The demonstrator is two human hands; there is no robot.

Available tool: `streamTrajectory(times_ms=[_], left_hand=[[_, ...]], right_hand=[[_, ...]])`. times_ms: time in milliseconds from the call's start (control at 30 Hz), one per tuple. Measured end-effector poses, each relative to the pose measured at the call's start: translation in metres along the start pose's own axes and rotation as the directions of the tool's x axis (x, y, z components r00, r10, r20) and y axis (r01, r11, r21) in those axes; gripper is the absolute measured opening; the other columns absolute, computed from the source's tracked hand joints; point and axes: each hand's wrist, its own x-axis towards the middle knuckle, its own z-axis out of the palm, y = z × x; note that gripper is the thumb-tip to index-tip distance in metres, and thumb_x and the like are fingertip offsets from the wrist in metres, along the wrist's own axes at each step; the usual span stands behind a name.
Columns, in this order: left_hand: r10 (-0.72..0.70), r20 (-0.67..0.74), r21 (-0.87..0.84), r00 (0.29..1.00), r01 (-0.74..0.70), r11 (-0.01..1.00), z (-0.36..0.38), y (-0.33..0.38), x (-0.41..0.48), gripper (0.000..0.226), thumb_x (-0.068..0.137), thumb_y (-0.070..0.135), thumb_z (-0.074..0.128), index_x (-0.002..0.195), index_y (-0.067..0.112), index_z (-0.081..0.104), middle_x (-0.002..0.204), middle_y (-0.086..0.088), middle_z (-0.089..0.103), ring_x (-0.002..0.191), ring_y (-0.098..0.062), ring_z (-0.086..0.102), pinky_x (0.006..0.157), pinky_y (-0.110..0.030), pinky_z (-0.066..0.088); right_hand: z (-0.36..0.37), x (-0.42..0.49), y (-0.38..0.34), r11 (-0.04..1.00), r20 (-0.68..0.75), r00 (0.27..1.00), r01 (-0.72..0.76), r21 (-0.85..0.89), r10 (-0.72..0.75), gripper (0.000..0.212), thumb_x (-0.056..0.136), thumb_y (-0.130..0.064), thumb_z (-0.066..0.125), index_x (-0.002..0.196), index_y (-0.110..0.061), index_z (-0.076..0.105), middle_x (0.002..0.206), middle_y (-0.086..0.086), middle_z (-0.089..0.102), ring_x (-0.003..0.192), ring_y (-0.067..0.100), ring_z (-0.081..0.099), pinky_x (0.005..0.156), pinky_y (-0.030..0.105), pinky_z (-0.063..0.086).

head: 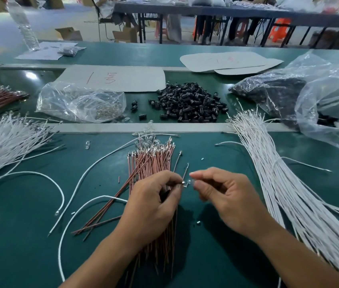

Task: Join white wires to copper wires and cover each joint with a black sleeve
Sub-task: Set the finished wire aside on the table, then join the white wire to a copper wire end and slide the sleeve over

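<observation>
Joining seems in hand: the left hand [152, 204] pinches a copper wire [185, 173], the right hand [226, 200] pinches a small clear piece [189, 182] beside it; next, mate them squarely before any black sleeve [189, 102].

Matt green table mat [29, 235], glossy clear plastic bag [77, 100], matt black sleeves [189, 102]

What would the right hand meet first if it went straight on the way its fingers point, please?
Probably the metal wire tip pinched by the left hand. The right hand, pinching a small clear part, points leftwards at it, nearly touching, though depth is unclear.
</observation>
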Motion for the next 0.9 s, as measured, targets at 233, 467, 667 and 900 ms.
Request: streamTrajectory(times_ms=[233,467,667,900], left_hand=[[-0.019,-0.019,0.002,1.000,0.019,1.000,0.003,0.000,-0.001,0.008,0.089,0.022,0.065,0.090,0.023,0.072,0.074,0.015,0.067,0.063,-0.005,0.060,0.059,-0.020,0.045],[-0.025,0.002,0.011,1.000,0.025,1.000,0.002,-0.001,0.000,0.010,0.091,0.012,0.070,0.092,0.021,0.074,0.074,0.015,0.067,0.064,-0.010,0.062,0.059,-0.017,0.046],[-0.029,0.001,-0.004,1.000,0.029,1.000,0.002,-0.001,-0.001,0.011,0.092,0.012,0.070,0.092,0.022,0.074,0.074,0.014,0.068,0.063,-0.012,0.061,0.058,-0.020,0.047],[-0.038,0.026,-0.055,0.999,0.040,0.998,0.001,-0.001,-0.001,0.011,0.091,0.010,0.071,0.094,0.020,0.077,0.079,0.015,0.071,0.070,-0.011,0.066,0.063,-0.023,0.052]], right_hand=[[0.001,-0.002,0.006,0.999,0.065,0.998,0.014,0.049,-0.017,0.010,0.091,-0.009,0.073,0.097,-0.016,0.075,0.081,-0.001,0.074,0.070,0.010,0.065,0.071,0.021,0.055],[0.003,0.000,0.012,0.998,0.057,0.998,0.025,0.056,-0.028,0.014,0.093,-0.010,0.072,0.100,-0.022,0.076,0.083,-0.004,0.074,0.072,0.012,0.067,0.073,0.022,0.056],[0.003,-0.001,0.014,0.999,0.052,0.998,0.027,0.047,-0.030,0.013,0.093,-0.013,0.071,0.099,-0.024,0.076,0.083,-0.001,0.074,0.072,0.017,0.066,0.071,0.023,0.055],[0.004,-0.002,0.015,0.998,0.037,0.997,0.068,0.005,-0.068,0.012,0.093,-0.014,0.072,0.099,-0.023,0.075,0.082,-0.008,0.073,0.070,0.004,0.063,0.069,0.016,0.051]])
